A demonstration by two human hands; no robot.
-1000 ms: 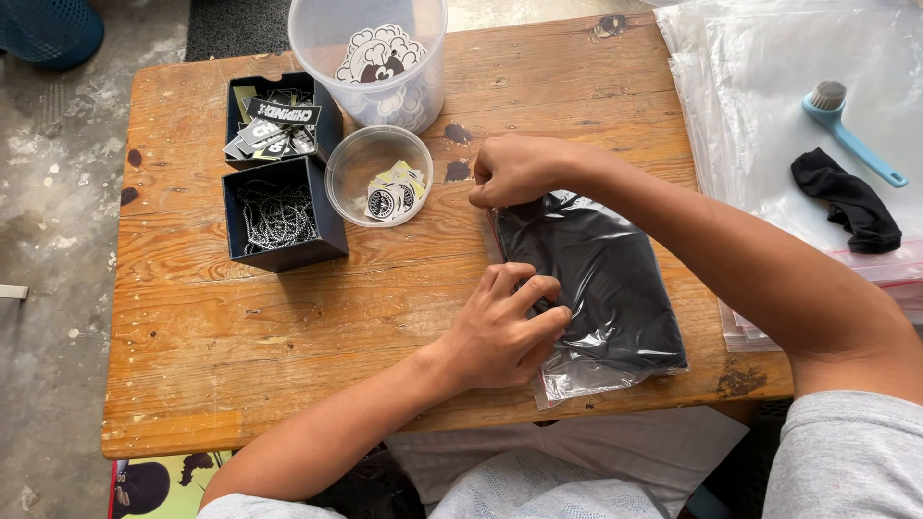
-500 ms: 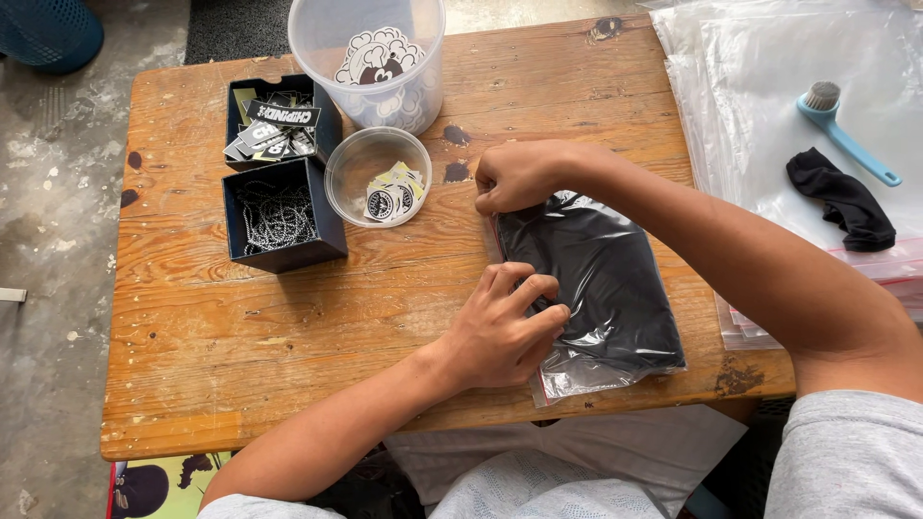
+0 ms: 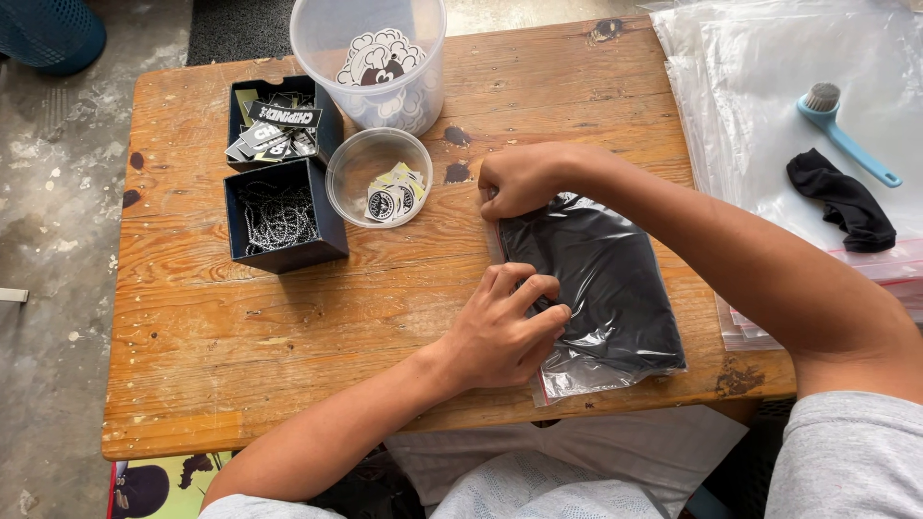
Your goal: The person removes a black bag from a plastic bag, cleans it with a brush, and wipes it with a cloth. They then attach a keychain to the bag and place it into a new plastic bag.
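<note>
1. Clear plastic zip bag with folded black cloth inside [image 3: 601, 288] lies flat near the front edge of the worn wooden table [image 3: 288, 327].
2. Right hand [image 3: 519, 180], curled shut, pinches the bag's top corner, pinning it.
3. Left hand [image 3: 505, 327], fingers bent, presses the bag's left edge, probably to flatten it.

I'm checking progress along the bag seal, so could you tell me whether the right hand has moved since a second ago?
No: the right hand stays at the clear bag's far corner, the same gap from the small round tub.
</note>
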